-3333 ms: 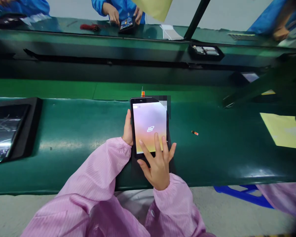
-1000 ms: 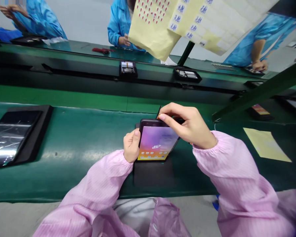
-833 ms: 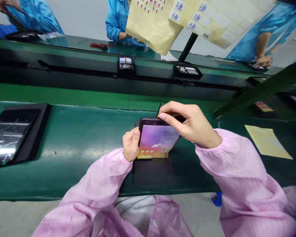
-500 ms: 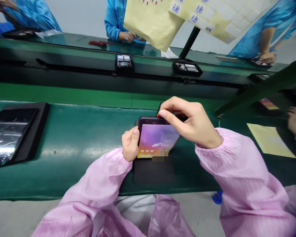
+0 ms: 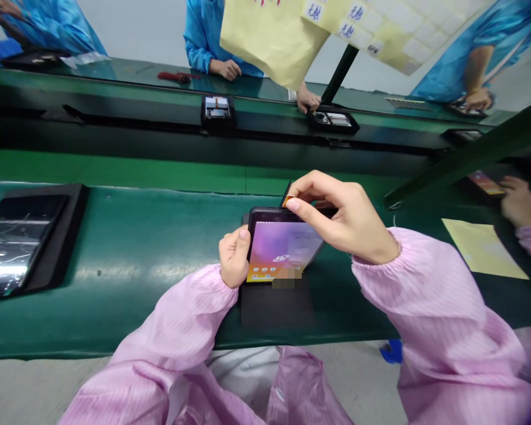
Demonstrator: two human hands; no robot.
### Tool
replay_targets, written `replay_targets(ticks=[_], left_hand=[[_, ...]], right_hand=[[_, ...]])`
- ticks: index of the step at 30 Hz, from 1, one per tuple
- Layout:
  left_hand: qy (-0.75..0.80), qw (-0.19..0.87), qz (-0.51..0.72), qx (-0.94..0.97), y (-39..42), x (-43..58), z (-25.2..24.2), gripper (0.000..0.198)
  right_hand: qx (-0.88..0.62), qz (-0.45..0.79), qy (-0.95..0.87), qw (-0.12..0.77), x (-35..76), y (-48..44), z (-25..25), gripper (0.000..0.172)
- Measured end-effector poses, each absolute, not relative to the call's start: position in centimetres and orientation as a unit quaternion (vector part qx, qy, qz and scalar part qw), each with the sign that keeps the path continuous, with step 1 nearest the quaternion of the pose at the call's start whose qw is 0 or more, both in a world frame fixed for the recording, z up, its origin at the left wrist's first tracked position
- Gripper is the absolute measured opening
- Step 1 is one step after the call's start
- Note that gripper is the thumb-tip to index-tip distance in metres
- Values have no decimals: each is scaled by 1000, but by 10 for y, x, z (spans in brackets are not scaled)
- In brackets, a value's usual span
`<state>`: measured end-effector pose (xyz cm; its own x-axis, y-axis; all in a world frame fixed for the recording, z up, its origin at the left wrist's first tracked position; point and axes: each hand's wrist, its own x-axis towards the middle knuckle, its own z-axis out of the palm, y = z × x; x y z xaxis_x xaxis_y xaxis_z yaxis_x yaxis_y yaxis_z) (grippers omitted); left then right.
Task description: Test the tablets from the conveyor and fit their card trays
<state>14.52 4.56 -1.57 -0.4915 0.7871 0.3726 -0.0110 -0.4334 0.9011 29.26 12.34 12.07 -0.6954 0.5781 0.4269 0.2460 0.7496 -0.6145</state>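
Note:
A tablet (image 5: 283, 248) with a lit purple and orange screen is tilted up over a dark flat pad (image 5: 277, 307) on the green table. My left hand (image 5: 235, 257) grips its left edge, thumb on the front. At its top edge, my right hand (image 5: 336, 215) pinches a small dark piece (image 5: 287, 193) with an orange patch between thumb and forefinger. Whether this piece touches the tablet is hard to tell. The other fingers of my right hand curl behind the tablet's top right corner, partly hidden.
A film-covered tablet (image 5: 20, 242) lies on a black tray at the left. Yellow paper (image 5: 487, 248) lies on the right, near another person's hand (image 5: 520, 200). Opened devices in black trays (image 5: 218, 112) stand on the line beyond, with people in blue behind. A green post (image 5: 469, 153) slants at the right.
The orange patch at my right fingertips shows more. A co-worker's hand has come to the far right-hand device tray, and the hand at the right edge has moved left towards a lit device.

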Motion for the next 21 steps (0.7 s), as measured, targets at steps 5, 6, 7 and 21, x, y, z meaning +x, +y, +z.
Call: replay_targets(ticks=[5, 6, 7, 21], left_hand=[[454, 278, 738, 413, 47, 145, -21, 49], [457, 280, 741, 405, 47, 145, -22, 47], [458, 283, 745, 394, 48, 144, -23, 46], [585, 519, 606, 148, 39, 162, -18, 62]], right_hand=[[-229, 259, -882, 320, 292, 124, 119, 11], [-229, 258, -882, 322, 291, 124, 118, 11], [-228, 259, -880, 326, 289, 124, 118, 11], [-462, 336, -612, 547, 388, 130, 60, 23]])
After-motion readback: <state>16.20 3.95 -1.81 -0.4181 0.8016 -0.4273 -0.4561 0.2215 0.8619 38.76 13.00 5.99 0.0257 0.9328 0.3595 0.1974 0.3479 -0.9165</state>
